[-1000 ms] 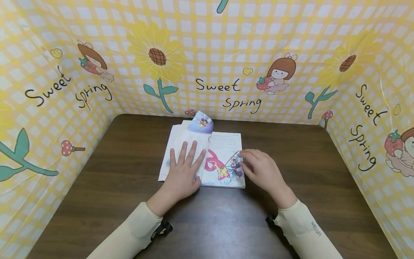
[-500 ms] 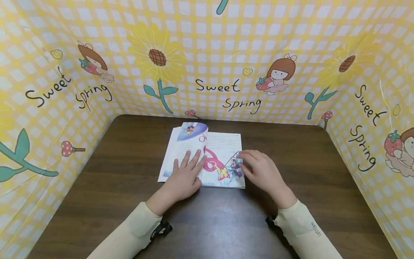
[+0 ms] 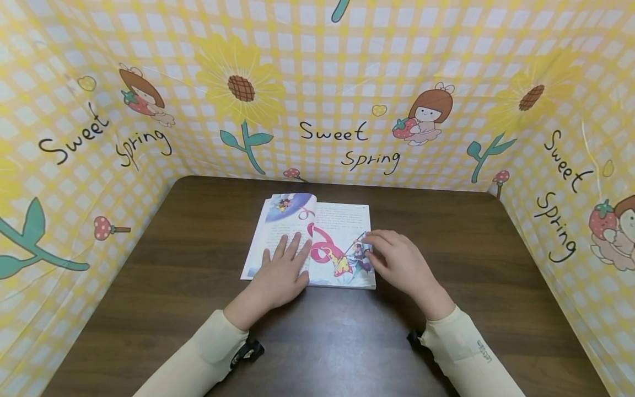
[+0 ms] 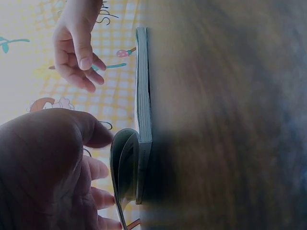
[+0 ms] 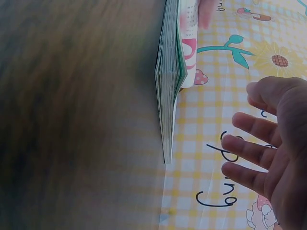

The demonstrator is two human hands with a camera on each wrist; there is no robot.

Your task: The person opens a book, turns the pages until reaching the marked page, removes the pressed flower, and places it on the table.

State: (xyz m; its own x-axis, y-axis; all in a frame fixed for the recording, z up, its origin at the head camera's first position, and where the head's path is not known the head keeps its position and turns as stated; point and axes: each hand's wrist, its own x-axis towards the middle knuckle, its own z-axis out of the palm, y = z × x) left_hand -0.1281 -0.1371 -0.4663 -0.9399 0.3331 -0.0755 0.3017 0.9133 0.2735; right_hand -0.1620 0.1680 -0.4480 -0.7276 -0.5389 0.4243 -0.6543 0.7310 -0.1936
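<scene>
An illustrated book [image 3: 342, 220] lies open on the dark wooden table, with text and a drawn figure with a pink ribbon on its right page. My left hand [image 3: 280, 275] rests on the left page, fingers spread and straight. In the left wrist view, the left pages of the book [image 4: 143, 91] bulge up in a curve under that hand's fingers. My right hand [image 3: 399, 259] hovers at the book's right edge with fingers loosely bent. The right wrist view shows this right hand [image 5: 268, 139] apart from the book [image 5: 168, 81], with nothing in its fingers.
The wooden table [image 3: 178, 286] extends around the book on all sides. A yellow checked cloth [image 3: 337, 82] with printed flowers and figures stands as a wall behind the table and along both sides. Black straps [image 3: 248, 353] sit at both cuffs.
The lifted left page has come down to the left, its purple picture now lying flatter. My left hand has slid slightly toward me along the page. The right hand has stayed put.
</scene>
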